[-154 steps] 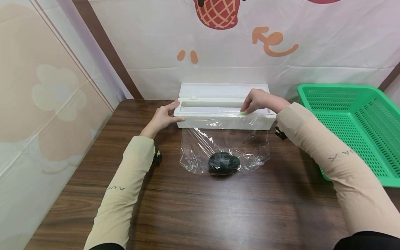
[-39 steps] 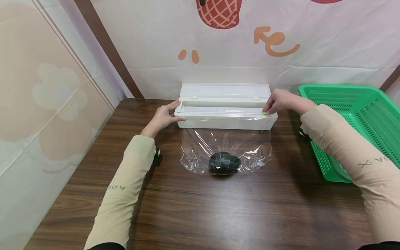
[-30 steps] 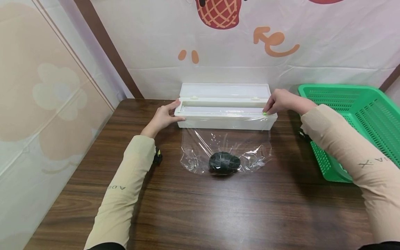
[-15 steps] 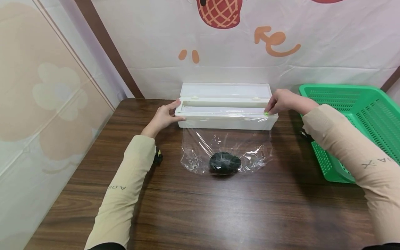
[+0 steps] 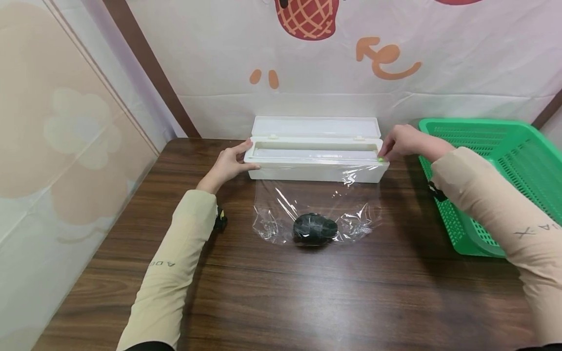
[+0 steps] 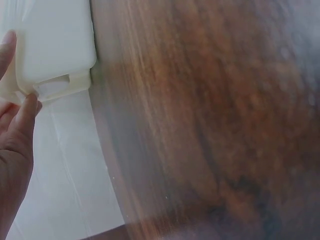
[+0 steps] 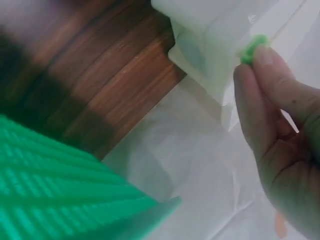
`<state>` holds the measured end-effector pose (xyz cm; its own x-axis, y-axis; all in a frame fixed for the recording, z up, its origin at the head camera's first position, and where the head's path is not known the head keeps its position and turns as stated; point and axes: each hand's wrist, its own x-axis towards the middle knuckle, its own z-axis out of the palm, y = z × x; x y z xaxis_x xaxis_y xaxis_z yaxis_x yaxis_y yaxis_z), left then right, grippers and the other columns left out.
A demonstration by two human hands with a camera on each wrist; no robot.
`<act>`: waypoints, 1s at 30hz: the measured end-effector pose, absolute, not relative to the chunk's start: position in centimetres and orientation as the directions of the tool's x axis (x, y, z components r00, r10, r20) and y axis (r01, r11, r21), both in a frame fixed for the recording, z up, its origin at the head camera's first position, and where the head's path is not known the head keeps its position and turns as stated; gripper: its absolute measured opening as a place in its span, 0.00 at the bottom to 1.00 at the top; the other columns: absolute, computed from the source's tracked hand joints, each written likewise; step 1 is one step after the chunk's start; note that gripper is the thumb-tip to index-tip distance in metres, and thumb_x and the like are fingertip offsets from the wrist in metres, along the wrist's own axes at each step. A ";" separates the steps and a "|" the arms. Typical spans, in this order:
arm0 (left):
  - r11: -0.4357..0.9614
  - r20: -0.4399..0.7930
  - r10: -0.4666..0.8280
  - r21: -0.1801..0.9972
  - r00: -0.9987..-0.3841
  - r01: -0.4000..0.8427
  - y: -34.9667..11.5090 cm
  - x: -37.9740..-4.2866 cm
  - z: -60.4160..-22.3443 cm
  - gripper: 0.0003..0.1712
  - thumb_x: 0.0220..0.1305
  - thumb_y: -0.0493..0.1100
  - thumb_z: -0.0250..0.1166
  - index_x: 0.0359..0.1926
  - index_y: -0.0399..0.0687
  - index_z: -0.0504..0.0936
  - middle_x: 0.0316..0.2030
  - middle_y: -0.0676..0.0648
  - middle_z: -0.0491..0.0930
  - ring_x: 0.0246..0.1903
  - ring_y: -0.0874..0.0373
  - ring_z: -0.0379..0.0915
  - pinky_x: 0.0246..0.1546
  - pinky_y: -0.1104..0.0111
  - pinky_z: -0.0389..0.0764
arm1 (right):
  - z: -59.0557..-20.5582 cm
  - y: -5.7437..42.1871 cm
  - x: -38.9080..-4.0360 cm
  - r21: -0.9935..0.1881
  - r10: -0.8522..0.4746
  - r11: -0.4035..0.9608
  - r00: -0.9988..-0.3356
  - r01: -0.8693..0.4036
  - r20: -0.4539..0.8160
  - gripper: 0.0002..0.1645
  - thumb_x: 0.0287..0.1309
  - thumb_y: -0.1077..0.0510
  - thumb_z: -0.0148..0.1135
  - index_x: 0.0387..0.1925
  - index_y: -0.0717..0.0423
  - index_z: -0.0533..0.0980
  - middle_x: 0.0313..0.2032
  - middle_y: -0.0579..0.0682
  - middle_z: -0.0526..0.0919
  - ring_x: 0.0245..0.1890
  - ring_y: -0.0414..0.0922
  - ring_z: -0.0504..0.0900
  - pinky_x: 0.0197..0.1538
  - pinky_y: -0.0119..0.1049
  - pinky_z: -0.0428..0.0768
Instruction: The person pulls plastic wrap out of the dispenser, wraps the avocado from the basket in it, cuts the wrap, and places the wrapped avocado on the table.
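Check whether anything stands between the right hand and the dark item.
Yes: the right end of the white box, then clear film running to the dark item. Nothing else visible blocks the right hand.

long rectangular white plastic box point(image 5: 316, 141): level, hinged lid point(image 5: 315, 127) standing open along its back; left end gripped by the left hand point(image 5: 228, 165). small bright-green slider point(image 5: 380, 159): at the box's right end, on the top front edge, pinched by the right hand point(image 5: 403, 141). clear glossy plastic film point(image 5: 316, 200): over the box's front, spread before it, near edge crumpled. dark green egg-shaped object point(image 5: 315, 229): lying in front of the box, film-covered.
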<state>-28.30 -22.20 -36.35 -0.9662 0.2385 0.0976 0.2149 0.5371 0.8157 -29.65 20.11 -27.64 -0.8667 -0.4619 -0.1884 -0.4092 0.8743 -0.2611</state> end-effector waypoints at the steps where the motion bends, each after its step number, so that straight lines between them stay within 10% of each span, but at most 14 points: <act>1: 0.536 0.100 0.241 0.815 -0.965 0.219 -22.2 -28.3 -36.3 0.46 0.46 0.37 0.71 0.65 0.39 0.58 0.67 0.47 0.52 0.63 0.54 0.57 0.54 0.72 0.70 | -27.6 20.1 -29.6 -0.260 -0.460 0.875 -0.868 -0.408 -0.187 0.04 0.43 0.64 0.69 0.27 0.59 0.84 0.27 0.52 0.84 0.30 0.45 0.75 0.32 0.36 0.73; 30: 0.789 0.086 0.208 0.573 -0.974 0.219 -20.8 -27.6 -34.5 0.44 0.49 0.43 0.71 0.64 0.36 0.61 0.66 0.41 0.56 0.65 0.45 0.50 0.64 0.57 0.56 | -28.2 17.9 -27.5 -0.175 -0.497 0.862 -0.862 -0.477 -0.101 0.10 0.38 0.60 0.71 0.24 0.62 0.80 0.26 0.53 0.82 0.29 0.48 0.78 0.36 0.44 0.77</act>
<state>-27.61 -20.83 -34.53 -0.9744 0.2076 0.0860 0.2188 0.7895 0.5735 -27.49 17.93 -28.16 -0.8617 -0.4972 -0.1010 -0.4765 0.8615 -0.1752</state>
